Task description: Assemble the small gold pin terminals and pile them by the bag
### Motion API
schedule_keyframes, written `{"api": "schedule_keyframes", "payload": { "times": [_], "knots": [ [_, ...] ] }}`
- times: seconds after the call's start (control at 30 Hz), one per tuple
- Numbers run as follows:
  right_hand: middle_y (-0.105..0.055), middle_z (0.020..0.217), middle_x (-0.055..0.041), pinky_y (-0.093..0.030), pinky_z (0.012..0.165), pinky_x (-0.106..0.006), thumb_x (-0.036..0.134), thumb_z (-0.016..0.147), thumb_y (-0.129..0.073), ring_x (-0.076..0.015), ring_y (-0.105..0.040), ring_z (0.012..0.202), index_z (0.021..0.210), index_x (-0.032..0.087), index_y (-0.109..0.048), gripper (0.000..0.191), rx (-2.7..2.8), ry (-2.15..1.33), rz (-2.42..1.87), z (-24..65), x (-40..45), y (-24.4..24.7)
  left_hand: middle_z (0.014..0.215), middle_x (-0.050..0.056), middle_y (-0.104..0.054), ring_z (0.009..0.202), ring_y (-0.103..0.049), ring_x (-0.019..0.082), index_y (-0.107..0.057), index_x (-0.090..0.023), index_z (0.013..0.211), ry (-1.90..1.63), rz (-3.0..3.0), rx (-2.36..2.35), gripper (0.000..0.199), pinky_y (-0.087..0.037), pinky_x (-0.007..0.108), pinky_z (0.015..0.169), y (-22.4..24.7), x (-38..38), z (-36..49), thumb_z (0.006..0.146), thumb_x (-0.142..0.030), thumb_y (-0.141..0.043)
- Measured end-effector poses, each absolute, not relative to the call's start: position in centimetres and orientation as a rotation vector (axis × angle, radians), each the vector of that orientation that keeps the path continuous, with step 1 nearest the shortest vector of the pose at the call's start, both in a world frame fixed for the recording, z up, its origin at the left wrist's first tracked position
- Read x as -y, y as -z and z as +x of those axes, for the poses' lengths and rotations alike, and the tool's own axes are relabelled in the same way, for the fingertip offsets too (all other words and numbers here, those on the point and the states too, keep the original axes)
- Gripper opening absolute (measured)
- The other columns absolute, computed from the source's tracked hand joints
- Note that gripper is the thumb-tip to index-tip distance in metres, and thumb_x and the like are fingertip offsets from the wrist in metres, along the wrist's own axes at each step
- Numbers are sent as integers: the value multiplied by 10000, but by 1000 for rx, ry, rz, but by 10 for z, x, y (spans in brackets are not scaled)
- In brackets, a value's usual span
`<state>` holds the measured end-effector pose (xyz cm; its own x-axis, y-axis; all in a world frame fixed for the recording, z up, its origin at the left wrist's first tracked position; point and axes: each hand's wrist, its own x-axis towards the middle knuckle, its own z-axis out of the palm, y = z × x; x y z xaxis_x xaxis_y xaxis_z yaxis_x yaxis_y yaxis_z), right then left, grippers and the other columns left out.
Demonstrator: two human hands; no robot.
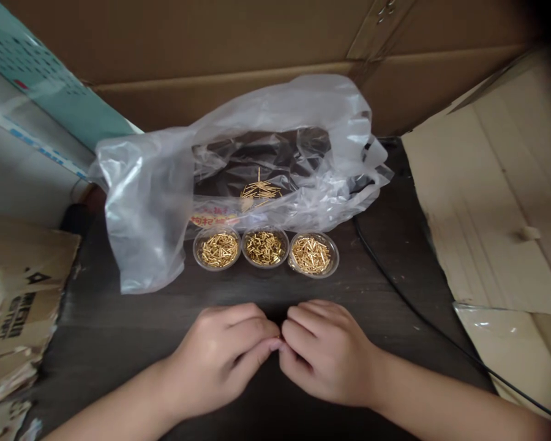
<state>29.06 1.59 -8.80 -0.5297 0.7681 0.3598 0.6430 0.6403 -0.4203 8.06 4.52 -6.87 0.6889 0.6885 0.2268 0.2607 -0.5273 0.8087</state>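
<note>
My left hand [232, 346] and my right hand [326, 349] meet fingertip to fingertip over the dark table, both closed in a pinch. Whatever sits between the fingertips is almost wholly hidden; only a tiny reddish-gold speck shows there. Beyond the hands stand three clear round cups in a row. The left cup [217, 267] holds short gold-coloured metal pieces, the middle cup [265, 265] darker brass tube-like pieces, and the right cup [321, 275] gold pin-like pieces. Behind them, long thin gold pins [261, 195] lie heaped inside an opened clear plastic bag [142, 202].
A black cable [395, 294] runs across the right side of the table [119, 334]. Cardboard [496, 196] flanks the right, a cardboard box [22, 306] the left. A large cardboard wall [220, 37] closes off the back, beside a teal box [59, 79].
</note>
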Motion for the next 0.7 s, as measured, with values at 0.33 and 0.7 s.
{"api": "schedule_keyframes", "payload": {
  "times": [0.33,0.7],
  "knots": [
    [-405,595,20,-283,573,-314,121,897,-501,-138,-346,565,611,195,-483,296,2168,-321,-975,293,-17,95,794,30,-699,704,-640,123,-734,-141,937,-607,1886,-781,141,-475,223,644,65,-47,82,984,-148,-601],
    [-463,641,5,-311,598,-339,184,960,-472,-162,-403,594,653,199,-528,312,2354,-265,-995,293,-20,96,782,42,-654,664,-603,149,-702,-127,964,-668,2146,-781,146,-472,269,600,69,-41,80,981,-117,-558]
  ]
}}
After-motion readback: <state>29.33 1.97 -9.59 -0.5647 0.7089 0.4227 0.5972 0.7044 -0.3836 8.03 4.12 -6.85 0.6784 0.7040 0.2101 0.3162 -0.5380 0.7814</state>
